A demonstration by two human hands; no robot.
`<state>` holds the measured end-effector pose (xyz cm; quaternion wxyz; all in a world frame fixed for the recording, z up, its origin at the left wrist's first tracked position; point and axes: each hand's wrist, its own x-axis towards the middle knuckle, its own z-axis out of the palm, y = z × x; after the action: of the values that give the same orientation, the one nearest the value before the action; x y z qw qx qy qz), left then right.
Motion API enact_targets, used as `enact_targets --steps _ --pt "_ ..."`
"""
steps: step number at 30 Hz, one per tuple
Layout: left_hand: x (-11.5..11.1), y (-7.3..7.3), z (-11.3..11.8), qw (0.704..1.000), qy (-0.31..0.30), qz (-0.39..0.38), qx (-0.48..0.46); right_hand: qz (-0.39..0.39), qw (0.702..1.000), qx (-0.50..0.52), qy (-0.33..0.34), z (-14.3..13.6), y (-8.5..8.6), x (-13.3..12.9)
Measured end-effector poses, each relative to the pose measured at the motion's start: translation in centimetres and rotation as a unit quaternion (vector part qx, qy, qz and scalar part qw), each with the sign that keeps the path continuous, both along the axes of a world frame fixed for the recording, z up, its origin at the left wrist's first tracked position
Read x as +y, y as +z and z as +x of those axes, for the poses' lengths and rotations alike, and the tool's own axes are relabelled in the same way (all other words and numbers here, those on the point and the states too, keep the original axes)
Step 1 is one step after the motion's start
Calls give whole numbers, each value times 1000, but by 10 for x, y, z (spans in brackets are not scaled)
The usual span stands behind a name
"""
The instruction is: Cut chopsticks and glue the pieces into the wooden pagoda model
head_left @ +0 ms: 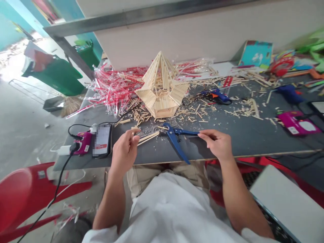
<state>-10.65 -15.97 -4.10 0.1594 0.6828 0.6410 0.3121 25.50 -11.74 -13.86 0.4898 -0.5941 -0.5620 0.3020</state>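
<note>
My right hand [217,144] pinches the end of one handle of a blue pipe cutter [178,145] at the table's front. The cutter's handles are spread apart, and its jaw points left towards a few thin wooden sticks [149,137]. My left hand [126,148] is just left of those sticks, its fingers loosely curled, thumb and index finger apart. Whether it touches the stick ends I cannot tell. Beyond the cutter stands a lantern-like model of wooden sticks [164,104], with a pointed top and flared panels. Short stick offcuts [141,116] lie around its base.
Red-and-clear plastic wrappers [113,87] heap at the back left. A blue glue gun [219,96] lies right of the model. A phone [101,141] and a magenta power strip [84,143] are left; another magenta power strip [297,123] is right. A red chair [22,195] stands lower left.
</note>
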Motion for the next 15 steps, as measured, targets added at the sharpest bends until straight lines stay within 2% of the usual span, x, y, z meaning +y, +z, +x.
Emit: enact_targets --steps 2,5,9,12,15 --pt "2 -6 -2 999 -10 13 51 6 999 -40 14 -2 -2 -5" --pt "5 -17 2 999 -34 -3 29 28 997 -69 11 -2 -2 -5" --pt "2 -38 27 995 -62 -70 20 22 998 -58 -15 -1 -2 0" --pt "2 -52 47 989 -123 -80 14 38 997 -68 15 -1 -2 2" --pt "5 -62 59 989 -118 -85 39 49 993 -97 44 -1 -2 2"
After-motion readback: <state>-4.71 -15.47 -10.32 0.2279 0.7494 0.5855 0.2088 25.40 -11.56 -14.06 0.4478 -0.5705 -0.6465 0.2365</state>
